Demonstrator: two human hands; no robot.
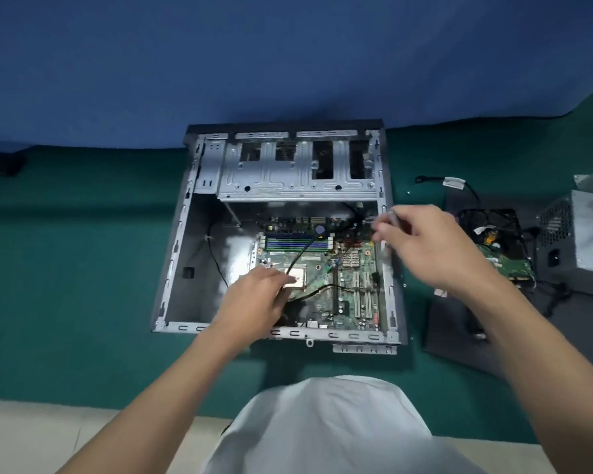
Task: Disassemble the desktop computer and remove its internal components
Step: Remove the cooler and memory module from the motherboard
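While the open desktop case (182, 241) lies flat on the green-covered counter (83, 268), just in front of a blue backdrop (288, 63), the person leans over it with both arms out. The motherboard (351, 295) sits in the case's right half, below the bare metal drive cage (288, 181). Blue memory sticks (288, 241) lie across the board's far edge.

The left hand (257, 297) is down inside the case. Its fingers (286, 279) are stretched forward onto the pale square processor socket (300, 273), where a black cable (305, 249) runs in under them. It is unclear whether they pinch that cable or only touch it.

The right hand (428, 246) is raised over the case's right wall and blurred. Its fingers (386, 232) are curled, and they pinch a slim grey object (393, 215) too smeared to name.

To the right of the case, a dark side panel (459, 336) lies on the counter. A black fan (486, 224) and a green circuit board (504, 265) rest on its far end. A grey power supply (589, 237) stands beside them at the frame's edge. A loose labelled cable (454, 182) lies farther back. The person's white shirt (322, 429) fills the bottom of the view.
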